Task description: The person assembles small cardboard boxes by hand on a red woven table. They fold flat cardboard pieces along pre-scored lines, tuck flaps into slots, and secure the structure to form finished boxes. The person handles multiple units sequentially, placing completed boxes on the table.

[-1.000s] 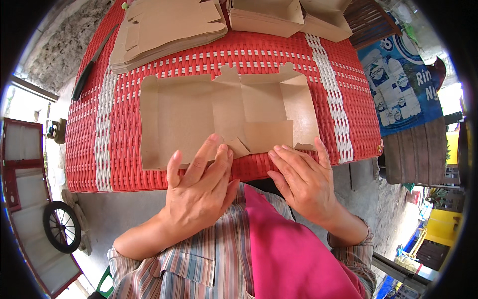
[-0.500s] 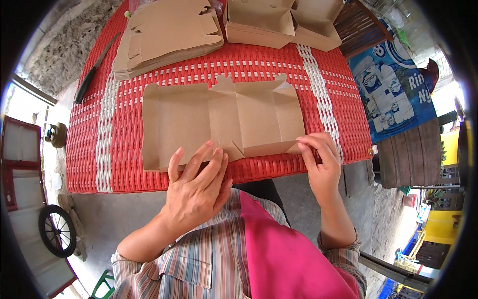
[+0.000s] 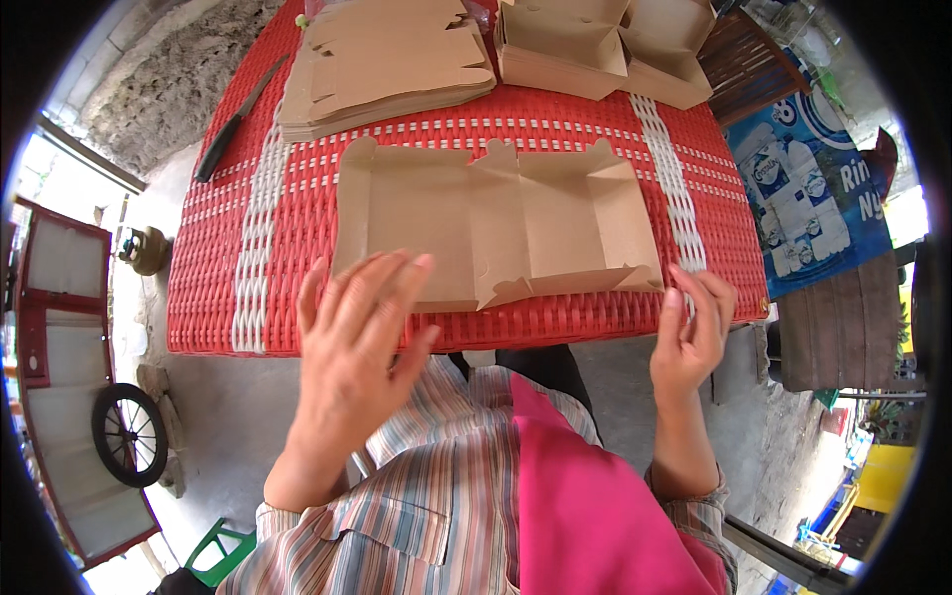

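A brown cardboard box (image 3: pixel 565 223) lies opened out on the table, its side walls standing up and a fold running across its middle. My left hand (image 3: pixel 347 347) hovers at the box's near left side, fingers spread, holding nothing; it covers part of the near wall there. Just off the near right corner is my right hand (image 3: pixel 694 332), fingers loosely bent, the thumb apart from the fingertips, with nothing held. Small flaps along the near edge lean inward.
Flat unfolded boxes (image 3: pixel 397 59) are stacked at the back left, beside a dark-handled knife (image 3: pixel 226 137). Nested open boxes (image 3: pixel 560 64) stand at the back right. The red and white woven table (image 3: pixel 203 307) ends close to me. A wooden chair (image 3: pixel 739 64) stands beyond its right side.
My right hand has let go of the box's near right corner and moved off it. My left hand has lifted and drawn away leftward. The whole view has shifted slightly.
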A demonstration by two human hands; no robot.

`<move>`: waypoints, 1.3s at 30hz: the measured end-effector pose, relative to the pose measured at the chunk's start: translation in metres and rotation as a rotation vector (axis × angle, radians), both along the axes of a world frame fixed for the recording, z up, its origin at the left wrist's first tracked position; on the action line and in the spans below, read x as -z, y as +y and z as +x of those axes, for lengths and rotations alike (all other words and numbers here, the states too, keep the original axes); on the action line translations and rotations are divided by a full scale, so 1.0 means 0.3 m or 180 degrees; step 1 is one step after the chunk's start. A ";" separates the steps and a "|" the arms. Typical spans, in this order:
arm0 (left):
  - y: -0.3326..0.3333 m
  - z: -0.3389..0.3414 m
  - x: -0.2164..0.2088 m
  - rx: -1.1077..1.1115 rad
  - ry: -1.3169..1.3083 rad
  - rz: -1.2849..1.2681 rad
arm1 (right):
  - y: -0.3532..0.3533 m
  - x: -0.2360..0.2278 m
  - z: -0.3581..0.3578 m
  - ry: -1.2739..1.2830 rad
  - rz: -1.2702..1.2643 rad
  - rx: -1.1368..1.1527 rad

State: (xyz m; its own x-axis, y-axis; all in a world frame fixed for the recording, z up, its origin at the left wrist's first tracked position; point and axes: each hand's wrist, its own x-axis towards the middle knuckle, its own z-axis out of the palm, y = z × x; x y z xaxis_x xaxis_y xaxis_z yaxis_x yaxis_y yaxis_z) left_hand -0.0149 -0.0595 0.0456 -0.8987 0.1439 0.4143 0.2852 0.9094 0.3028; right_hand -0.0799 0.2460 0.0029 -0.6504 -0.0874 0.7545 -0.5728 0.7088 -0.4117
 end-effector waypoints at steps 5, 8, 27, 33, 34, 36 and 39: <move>-0.092 -0.008 0.049 -0.0118 0.0031 0.0337 | -0.059 -0.017 0.079 -0.0004 -0.0347 -0.0813; -0.037 0.006 0.044 -0.0247 -0.0236 0.1244 | -0.119 -0.019 0.074 -0.0221 -0.0049 -0.1384; 0.148 0.036 0.083 0.0714 -0.0858 0.2388 | -0.334 -0.010 0.118 -0.2251 -0.2138 -0.2181; 0.155 0.046 0.114 0.1062 -0.0506 0.1794 | -0.311 -0.039 0.078 -0.2309 -0.1377 -0.1895; 0.154 0.044 0.103 0.1199 -0.0386 0.1616 | -0.304 -0.044 0.070 -0.2299 -0.1193 -0.1727; 0.131 0.050 0.086 0.1230 -0.0350 0.0884 | -0.295 -0.048 0.060 -0.2310 -0.0991 -0.1505; 0.115 0.041 0.111 0.1096 0.0069 0.0298 | -0.293 -0.061 0.062 -0.2448 -0.0921 -0.1463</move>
State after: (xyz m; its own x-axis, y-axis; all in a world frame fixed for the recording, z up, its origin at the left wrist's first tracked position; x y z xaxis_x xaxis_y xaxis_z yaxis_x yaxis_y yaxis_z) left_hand -0.0027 -0.0249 0.0122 -0.7950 0.3973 0.4585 0.5774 0.7273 0.3710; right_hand -0.0612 0.1580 0.0211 -0.9275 -0.3356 0.1647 -0.2686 0.2917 -0.9180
